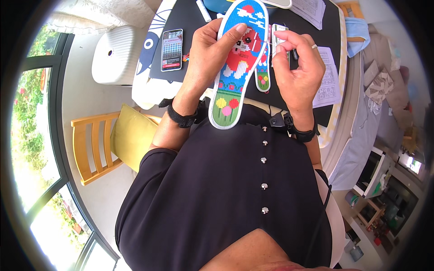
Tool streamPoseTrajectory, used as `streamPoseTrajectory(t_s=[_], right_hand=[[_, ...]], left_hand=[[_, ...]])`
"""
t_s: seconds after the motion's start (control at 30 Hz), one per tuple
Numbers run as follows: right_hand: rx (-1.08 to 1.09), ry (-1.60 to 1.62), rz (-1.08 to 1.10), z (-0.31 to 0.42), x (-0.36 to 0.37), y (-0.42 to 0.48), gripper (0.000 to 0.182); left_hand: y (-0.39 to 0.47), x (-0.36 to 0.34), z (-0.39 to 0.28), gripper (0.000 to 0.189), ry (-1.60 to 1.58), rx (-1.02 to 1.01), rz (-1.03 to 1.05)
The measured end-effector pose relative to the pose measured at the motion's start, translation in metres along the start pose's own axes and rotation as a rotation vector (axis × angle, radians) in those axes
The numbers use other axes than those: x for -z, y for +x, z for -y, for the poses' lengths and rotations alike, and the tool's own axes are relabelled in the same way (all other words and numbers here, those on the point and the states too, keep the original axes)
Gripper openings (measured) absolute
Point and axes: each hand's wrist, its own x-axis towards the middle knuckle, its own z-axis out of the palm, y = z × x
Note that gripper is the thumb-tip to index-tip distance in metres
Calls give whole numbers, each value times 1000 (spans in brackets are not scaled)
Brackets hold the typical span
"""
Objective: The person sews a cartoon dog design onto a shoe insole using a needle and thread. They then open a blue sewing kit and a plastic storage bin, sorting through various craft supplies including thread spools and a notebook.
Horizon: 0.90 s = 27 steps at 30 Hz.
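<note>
My left hand (208, 50) grips a cross-stitch insole (229, 93) by its edge, thumb across the front and fingers behind. A red and white animal, blue sky, clouds and flowers decorate the insole, which has a white border and is held up over the table's near edge. Just right of it, my right hand (300, 67) has its fingertips drawn together at a fine strand, a thread or needle, that runs to the insole's edge; which one cannot be made out. Beneath, partly hidden, lies a second patterned insole (263, 76) on the black table mat (200, 40).
A lit smartphone (172, 50) lies left on the mat, near a white marker-like stick (203, 11). Printed sheets (325, 76) are at the right, with more papers (310, 12) behind. A wooden chair (98, 145) with a yellow cushion (130, 135) stands left.
</note>
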Motion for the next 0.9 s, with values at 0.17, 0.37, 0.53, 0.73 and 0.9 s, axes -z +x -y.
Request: streamPoseTrajectory(t_s=[0.17, 0.37, 0.53, 0.73, 0.9], right_hand=[[32, -56, 12, 5, 0, 3, 34], [38, -79, 25, 7, 2, 4, 36], [32, -86, 27, 3, 3, 3, 36], [47, -74, 18, 3, 3, 3, 36], [35, -61, 21, 2, 2, 2, 36]], left_hand=[[1, 0, 3, 31, 6, -16, -4], [1, 0, 2, 31, 38, -11, 3], [1, -1, 2, 32, 27, 1, 4], [2, 0, 4, 32, 47, 2, 3], [2, -2, 3, 31, 48, -2, 0]])
